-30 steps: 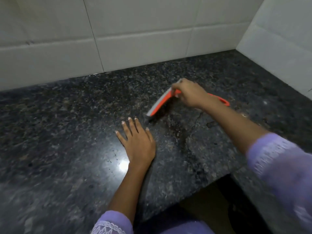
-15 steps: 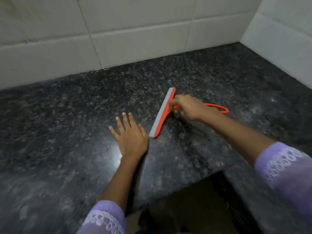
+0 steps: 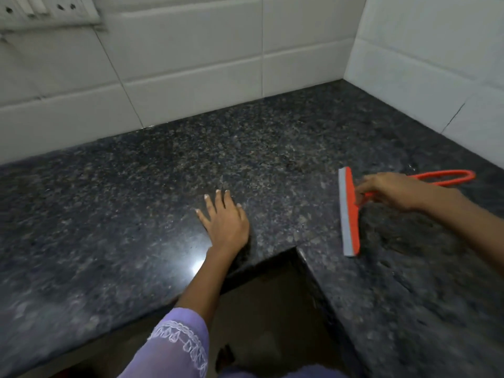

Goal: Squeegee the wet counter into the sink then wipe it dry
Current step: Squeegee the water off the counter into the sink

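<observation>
The right hand (image 3: 392, 190), pinching the orange squeegee (image 3: 350, 211), has dragged it rightward across the granite desk (image 3: 136, 200); the left hand (image 3: 225, 222) stays spread flat.

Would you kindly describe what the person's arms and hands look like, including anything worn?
Both hands are bare, no gloves or visible rings. The left hand has pale fingernails; its forearm emerges from a lilac sleeve with white embroidered trim at the cuff. The right hand and forearm are bare; no sleeve shows there.

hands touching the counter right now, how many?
1. The left hand lies flat on the counter near its inner corner. The right hand is at the squeegee handle instead, fingers loose.
</observation>
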